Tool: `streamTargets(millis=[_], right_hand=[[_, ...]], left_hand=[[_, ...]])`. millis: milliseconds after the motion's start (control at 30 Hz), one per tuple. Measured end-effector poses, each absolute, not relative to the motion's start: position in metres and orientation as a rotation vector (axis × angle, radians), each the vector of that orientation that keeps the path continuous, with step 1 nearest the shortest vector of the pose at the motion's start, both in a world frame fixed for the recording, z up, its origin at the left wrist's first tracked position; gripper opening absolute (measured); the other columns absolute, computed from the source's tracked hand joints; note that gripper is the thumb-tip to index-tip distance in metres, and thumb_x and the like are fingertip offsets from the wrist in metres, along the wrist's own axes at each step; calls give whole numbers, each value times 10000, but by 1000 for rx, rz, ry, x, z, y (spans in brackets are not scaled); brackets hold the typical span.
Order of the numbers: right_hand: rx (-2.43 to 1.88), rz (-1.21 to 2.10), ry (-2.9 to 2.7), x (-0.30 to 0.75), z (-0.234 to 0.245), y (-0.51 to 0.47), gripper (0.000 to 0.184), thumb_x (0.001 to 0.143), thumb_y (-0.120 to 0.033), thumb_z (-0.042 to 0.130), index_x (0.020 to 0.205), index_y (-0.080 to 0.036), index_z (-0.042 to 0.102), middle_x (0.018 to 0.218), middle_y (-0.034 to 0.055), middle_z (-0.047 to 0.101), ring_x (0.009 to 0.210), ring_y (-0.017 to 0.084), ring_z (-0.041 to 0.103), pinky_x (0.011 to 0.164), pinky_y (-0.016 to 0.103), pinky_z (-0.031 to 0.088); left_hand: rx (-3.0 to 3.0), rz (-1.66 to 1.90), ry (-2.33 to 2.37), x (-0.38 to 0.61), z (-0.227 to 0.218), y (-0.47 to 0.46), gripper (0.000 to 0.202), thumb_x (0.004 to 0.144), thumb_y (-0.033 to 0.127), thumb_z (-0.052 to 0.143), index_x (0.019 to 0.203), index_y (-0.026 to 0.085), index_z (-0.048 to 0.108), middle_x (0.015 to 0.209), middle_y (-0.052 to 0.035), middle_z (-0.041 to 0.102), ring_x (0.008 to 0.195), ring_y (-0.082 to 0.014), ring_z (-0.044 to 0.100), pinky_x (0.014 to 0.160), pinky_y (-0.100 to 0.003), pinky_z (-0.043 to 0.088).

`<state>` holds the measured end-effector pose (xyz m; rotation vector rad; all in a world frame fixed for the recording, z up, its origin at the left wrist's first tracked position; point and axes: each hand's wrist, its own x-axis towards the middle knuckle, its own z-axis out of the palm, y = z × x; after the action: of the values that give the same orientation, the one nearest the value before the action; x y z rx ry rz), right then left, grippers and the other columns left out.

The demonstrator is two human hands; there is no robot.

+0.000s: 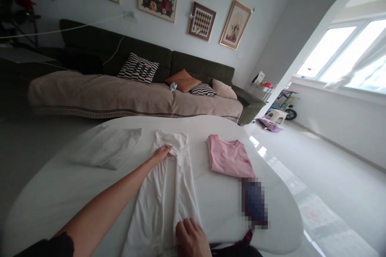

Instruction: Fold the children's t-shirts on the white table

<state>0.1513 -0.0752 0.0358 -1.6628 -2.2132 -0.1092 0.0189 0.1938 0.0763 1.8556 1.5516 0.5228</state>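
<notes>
A pair of white trousers (185, 176) lies lengthwise on the white table, waistband at the far end and both legs stretched toward me. My left hand (163, 153) reaches across and pinches the cloth near the crotch, just below the waistband. Close to me, my right hand (192, 235) is curled on the right-hand leg, its fingers closed at the fabric; the fingertips are partly hidden. To the right rests a folded pink T-shirt (230, 156). A folded white garment (108, 146) lies to the left.
The rounded white table (271, 217) fills the foreground. A pixelated dark patch (255, 202) covers something near its right edge. Behind it stands a dark green sofa (202, 62) with a beige cover and cushions. A small stool (276, 115) is on the floor at right.
</notes>
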Motion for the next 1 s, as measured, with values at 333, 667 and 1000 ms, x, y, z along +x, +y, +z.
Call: streamTargets(millis=[333,667,1000], right_hand=[[-1544,149,-2141,170,12,-76,505,780,-258,540,1281,-240,478,1326,94,503,1193,268,492,932,352,461],[-1596,74,-2227,169,-16,-76,742,832,-441,481,1425,-307,55,1428,41,273,1263,318,369,938,474,450],[-1562,-334,-2039,161,-23,-73,722,806,-554,463,1422,-279,206,1355,17,445,1169,264,516,871,361,478]], left_hand=[[1487,430,1623,16,88,192,288,871,326,528,1097,147,548,1051,-61,597,859,-164,603,724,-352,525],[1565,361,1702,10,90,194,293,872,356,521,1066,141,562,1023,-54,606,848,-166,605,724,-352,521],[1910,330,1837,12,89,195,280,857,332,549,1070,151,564,1058,-58,597,907,-185,595,769,-379,507]])
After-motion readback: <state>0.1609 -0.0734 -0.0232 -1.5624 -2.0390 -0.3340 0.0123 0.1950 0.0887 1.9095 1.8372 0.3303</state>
